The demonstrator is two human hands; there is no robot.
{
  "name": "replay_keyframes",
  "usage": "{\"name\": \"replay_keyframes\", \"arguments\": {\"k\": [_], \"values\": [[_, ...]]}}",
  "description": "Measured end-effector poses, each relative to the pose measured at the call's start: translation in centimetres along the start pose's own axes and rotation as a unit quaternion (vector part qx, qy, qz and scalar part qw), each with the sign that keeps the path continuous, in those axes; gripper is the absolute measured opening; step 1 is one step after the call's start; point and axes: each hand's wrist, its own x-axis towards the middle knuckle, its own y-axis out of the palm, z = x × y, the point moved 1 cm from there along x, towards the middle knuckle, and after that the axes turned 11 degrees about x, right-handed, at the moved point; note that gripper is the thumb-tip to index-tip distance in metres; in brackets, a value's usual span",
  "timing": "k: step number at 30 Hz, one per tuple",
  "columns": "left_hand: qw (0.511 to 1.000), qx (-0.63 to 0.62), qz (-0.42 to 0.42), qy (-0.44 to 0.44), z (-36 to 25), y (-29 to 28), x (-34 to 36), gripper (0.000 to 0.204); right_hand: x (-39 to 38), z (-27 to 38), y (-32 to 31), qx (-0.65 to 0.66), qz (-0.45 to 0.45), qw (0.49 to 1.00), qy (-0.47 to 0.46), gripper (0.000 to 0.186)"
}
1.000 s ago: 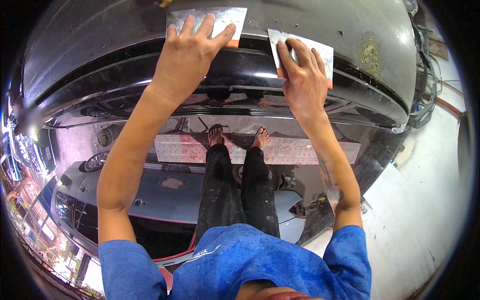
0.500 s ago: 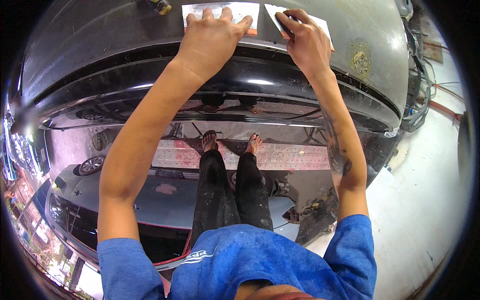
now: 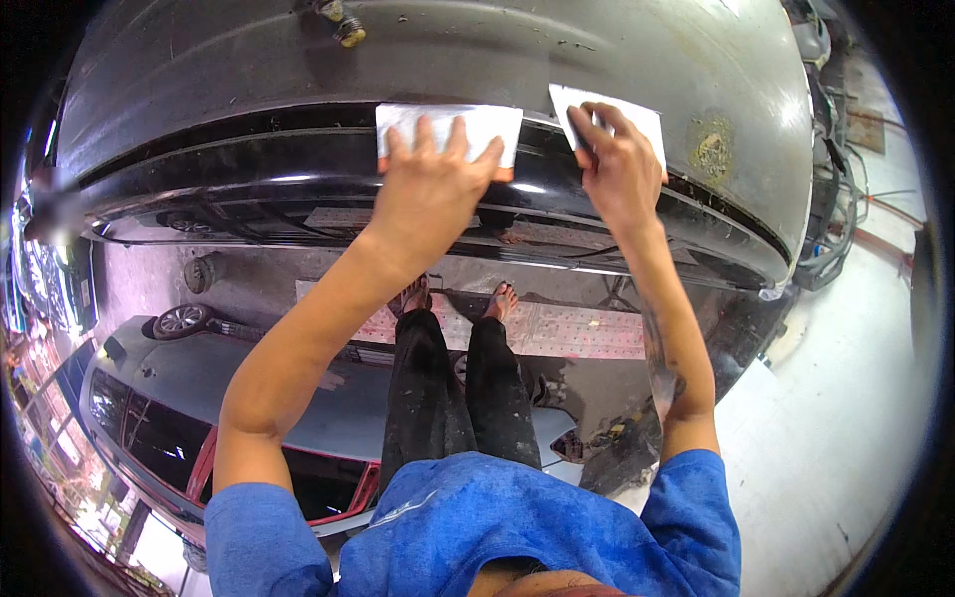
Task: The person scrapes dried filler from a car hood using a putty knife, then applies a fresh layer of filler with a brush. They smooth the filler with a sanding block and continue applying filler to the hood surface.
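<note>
A: First, the left grip [image 3: 430, 187]: spread or closed?

B: Spread, with fingers fanned flat over a pale sheet [image 3: 489, 124], orange along the lower edge

A: And the right grip [image 3: 622, 166]?

B: Bent over a second pale sheet [image 3: 649, 129], close to a dark piece [image 3: 582, 132] on the thumb side; cannot tell whether pinching or merely pressing

A: Both sheets, where exactly?

B: Side by side, apart, across the edge between the dull grey panel [image 3: 249, 70] and the glossy black panel [image 3: 328, 179]

A: Anything looking finished?

B: Hard to say; on the black panel, a shine with reflections along much of the length; on the grey panel, a dull, streaky surface

A: And left over?

B: To the right of the second pale sheet, a crusty yellowish patch [image 3: 711, 149], uncovered and well apart from the left grip; farther up, small specks [image 3: 578, 45]

A: Partway, at a guess?

B: Judging by patch and specks, probably unfinished; beneath the sheets, hidden, so impossible to judge; both sheets under hand, neither set aside
</note>
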Motion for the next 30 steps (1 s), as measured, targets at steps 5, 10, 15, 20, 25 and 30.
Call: {"name": "replay_keyframes", "arguments": {"k": [5, 10, 15, 20, 25, 30], "values": [[0.998, 0.034, -0.046, -0.024, -0.5, 2.1, 1.8, 0.038, 2.7, -0.2, -0.2, -0.001, 0.011, 1.0, 0.029, 0.036], [0.995, 0.055, -0.08, -0.03, 0.9, 2.1, 4.7, 0.04, 1.1, -0.6, -0.8, 0.006, -0.001, 1.0, 0.0, 0.026], [0.995, 0.041, -0.076, -0.043, 1.5, 0.7, 6.6, 0.04, 3.2, -3.0, -1.1, 0.025, 0.028, 0.999, 0.019, 0.033], [0.999, 0.006, -0.034, -0.032, 2.4, -0.7, 7.9, 0.047, 3.0, -3.6, -1.2, 0.018, 0.075, 0.995, 0.067, 0.032], [0.981, -0.075, -0.18, -0.018, 5.0, 1.3, 11.7, 0.028, 5.0, -5.3, -0.2, 0.008, 0.047, 0.998, 0.035, 0.026], [0.998, 0.037, -0.036, -0.021, 5.0, 1.5, 10.0, 0.055, 2.4, -6.0, -0.3, 0.015, 0.072, 0.997, 0.03, 0.031]]}}
